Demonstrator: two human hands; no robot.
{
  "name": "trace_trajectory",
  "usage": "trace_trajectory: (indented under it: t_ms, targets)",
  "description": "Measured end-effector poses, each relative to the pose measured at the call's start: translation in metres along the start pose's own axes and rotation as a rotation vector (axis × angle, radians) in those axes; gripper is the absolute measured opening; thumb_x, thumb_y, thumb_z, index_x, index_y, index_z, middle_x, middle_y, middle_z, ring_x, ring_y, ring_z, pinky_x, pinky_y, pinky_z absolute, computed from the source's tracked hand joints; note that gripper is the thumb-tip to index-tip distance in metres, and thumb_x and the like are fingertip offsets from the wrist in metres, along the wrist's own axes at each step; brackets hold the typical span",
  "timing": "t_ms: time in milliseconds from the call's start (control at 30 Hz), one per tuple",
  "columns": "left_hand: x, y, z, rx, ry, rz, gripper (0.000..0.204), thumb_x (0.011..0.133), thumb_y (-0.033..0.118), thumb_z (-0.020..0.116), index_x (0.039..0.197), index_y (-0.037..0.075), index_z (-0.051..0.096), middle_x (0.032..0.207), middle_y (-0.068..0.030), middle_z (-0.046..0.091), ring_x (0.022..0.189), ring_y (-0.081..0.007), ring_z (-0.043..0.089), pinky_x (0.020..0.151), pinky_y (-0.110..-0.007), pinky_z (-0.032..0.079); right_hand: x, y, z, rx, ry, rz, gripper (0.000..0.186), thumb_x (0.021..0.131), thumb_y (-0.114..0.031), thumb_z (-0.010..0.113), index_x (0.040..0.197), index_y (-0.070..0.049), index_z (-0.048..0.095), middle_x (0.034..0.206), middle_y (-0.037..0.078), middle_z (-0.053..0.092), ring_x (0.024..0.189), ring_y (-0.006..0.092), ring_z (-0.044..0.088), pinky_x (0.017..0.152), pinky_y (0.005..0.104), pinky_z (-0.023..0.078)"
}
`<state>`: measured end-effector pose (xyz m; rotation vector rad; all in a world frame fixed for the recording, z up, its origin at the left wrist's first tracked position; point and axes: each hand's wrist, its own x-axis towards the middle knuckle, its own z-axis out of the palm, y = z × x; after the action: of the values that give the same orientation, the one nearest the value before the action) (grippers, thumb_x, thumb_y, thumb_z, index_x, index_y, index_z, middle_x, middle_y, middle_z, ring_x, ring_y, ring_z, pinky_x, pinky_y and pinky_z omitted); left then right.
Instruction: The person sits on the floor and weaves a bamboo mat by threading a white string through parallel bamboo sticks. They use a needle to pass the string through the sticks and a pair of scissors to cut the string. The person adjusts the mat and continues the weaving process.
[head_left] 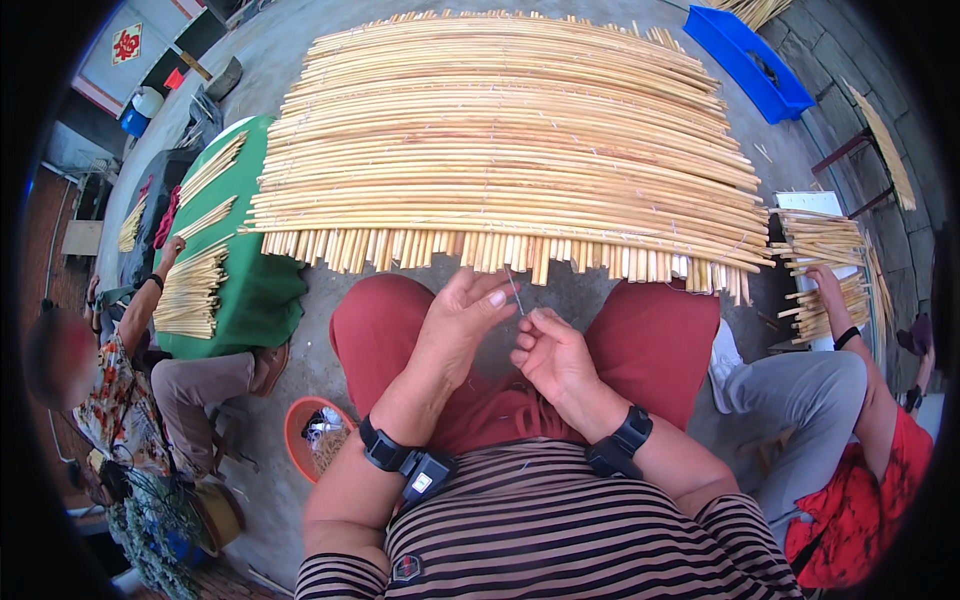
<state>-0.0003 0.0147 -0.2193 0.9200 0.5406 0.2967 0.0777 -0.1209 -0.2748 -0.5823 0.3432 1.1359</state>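
Yellow stick mat (500,130), thin thread (516,294), two hands

An orange bowl (296,452) sits on the floor (313,372) at the person's left. It has dry bits like straw in it, plus some white and dark stuff (too small to name). Far off at the upper right is a blue bin (735,52) with a hole like a handle.

The mat lies just past the person's knees (655,340). Its long sticks lie side by side, left to right, pale yellow with some browner ones. Little light ties run across them. Under the near edge, lots of stick ends (395,247) poke toward the person.

The left hand (458,325) is by that edge, fingers bent, thumb close to them; I can't tell if it grips the thread. The right hand (560,367) pinches the thread between thumb and pointing finger, other fingers curled in.
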Motion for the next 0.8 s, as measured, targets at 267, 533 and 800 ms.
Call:
trace_trajectory:
  t_ms: [267,533,800]
  targets:
    - [0.031,-0.003,-0.006,-0.156,-0.142,-0.002,0.011,0.095,0.007,0.057,0.099,-0.001,0.063,0.082,-0.0108,0.067,0.079,-0.0238,0.068,0.081,-0.041,0.058,-0.002,-0.012,-0.010,0.026,-0.085,-0.083,0.012,0.090,-0.011,0.065,0.082,-0.011,0.056,0.083,0.004,0.058,0.068,0.0125,0.051,0.064,0.0296,0.043]
    - [0.020,-0.001,0.015,0.148,0.057,-0.013,0.016,0.092,0.007,0.061,0.103,-0.004,0.065,0.086,-0.0126,0.069,0.085,-0.0249,0.070,0.077,-0.037,0.058,-0.006,-0.025,-0.011,0.051,-0.148,-0.194,0.009,0.091,-0.010,0.062,0.083,-0.011,0.057,0.101,0.011,0.069,0.084,0.0188,0.066,0.067,0.0308,0.050]
    - [-0.011,0.041,0.012,1.831,0.156,1.293,0.060,0.072,0.015,0.078,0.128,0.011,0.057,0.133,-0.0123,0.057,0.122,-0.0321,0.054,0.099,-0.049,0.044,-0.015,-0.052,0.000,-0.060,-0.321,-0.367,0.006,0.094,-0.010,0.057,0.088,-0.010,0.053,0.100,0.019,0.071,0.087,0.0300,0.073,0.064,0.0342,0.058]
